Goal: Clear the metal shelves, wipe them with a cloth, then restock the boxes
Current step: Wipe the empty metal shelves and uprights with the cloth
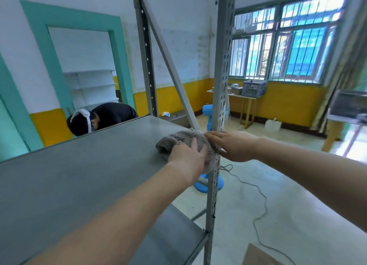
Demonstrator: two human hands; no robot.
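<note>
Left grip (186,155) is curled over the bunched grey terry cloth (176,140), pressed at the right edge of the grey metal shelf (79,175), presumably to wipe beside the perforated steel upright (223,75). Right grip (236,147), fingers straight, is laid against the cloth, probably to steady it.

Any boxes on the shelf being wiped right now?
No, the shelf holds only the cloth, with the left hand resting on it near the corner post.
</note>
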